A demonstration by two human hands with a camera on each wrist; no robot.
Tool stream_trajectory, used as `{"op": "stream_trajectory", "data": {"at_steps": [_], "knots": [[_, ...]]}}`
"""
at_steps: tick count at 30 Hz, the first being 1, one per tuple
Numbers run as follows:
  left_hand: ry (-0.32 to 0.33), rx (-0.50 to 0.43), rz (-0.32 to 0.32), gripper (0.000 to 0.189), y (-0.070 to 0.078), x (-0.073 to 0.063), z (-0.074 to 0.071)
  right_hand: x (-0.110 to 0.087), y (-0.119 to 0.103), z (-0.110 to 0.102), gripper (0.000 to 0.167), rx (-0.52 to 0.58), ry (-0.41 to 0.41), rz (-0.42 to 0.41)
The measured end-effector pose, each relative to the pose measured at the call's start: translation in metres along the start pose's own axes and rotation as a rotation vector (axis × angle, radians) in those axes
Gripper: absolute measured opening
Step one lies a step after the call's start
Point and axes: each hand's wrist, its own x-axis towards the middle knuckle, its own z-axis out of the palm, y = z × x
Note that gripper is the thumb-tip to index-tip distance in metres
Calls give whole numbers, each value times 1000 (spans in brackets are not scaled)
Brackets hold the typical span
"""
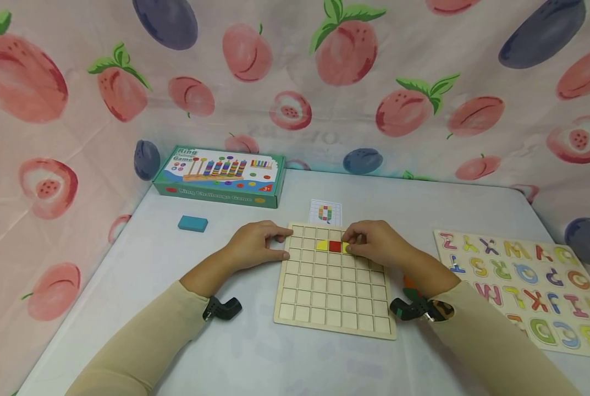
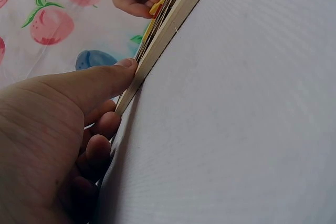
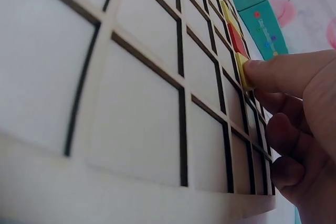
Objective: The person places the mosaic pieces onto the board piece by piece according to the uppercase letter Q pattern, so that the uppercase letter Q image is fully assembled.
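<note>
A wooden grid board [image 1: 319, 300] lies flat on the white table. My left hand [image 1: 255, 245] touches its left edge near the far corner; in the left wrist view the thumb [image 2: 118, 74] presses against the wooden side. My right hand [image 1: 376, 242] pinches a yellow square tile [image 3: 243, 72] between thumb and fingers, over a cell in the second row from the back. Beside that tile sit a red tile [image 1: 335, 246] and another yellow tile [image 1: 322, 245]. Just behind the board lies a pattern card [image 1: 325, 212] showing a coloured figure on a grid.
A green Ring Challenge Game box [image 1: 218, 176] stands at the back left, with a teal block [image 1: 193, 223] in front of it. At right lies a wooden alphabet board [image 1: 532, 291]. Some orange and green pieces [image 1: 409, 286] are partly hidden under the right forearm.
</note>
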Motion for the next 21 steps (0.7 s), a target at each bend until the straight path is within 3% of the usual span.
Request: {"op": "stream_trajectory", "data": {"at_steps": [13, 21], "knots": [[0, -1, 3, 55, 0, 0, 0, -1, -3, 1, 9, -29, 25, 64], [-4, -1, 2, 55, 1, -1, -1, -4, -2, -1, 13, -58, 31, 44]]}}
